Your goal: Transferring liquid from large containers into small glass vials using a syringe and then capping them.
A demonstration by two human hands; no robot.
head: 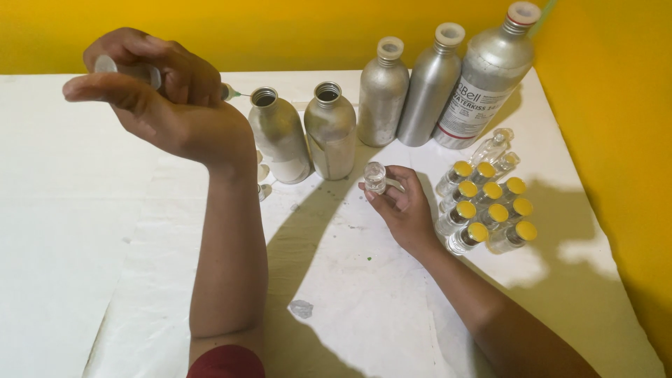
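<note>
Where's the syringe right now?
Head view, upper left: the left hand holds the syringe raised, needle pointing toward the open aluminium bottles.

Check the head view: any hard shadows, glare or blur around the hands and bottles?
Head view: hard light throws dark arm shadows across the white table and over the yellow-capped vials; soft sheen, not blown out, on the silver bottles; left hand with the syringe slightly soft; right hand and clear vial sharp.

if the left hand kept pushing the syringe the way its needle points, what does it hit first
Most likely the nearer open aluminium bottle: the syringe in the left hand points right, toward its neck. Depth is unclear, so it might pass just behind.
</note>
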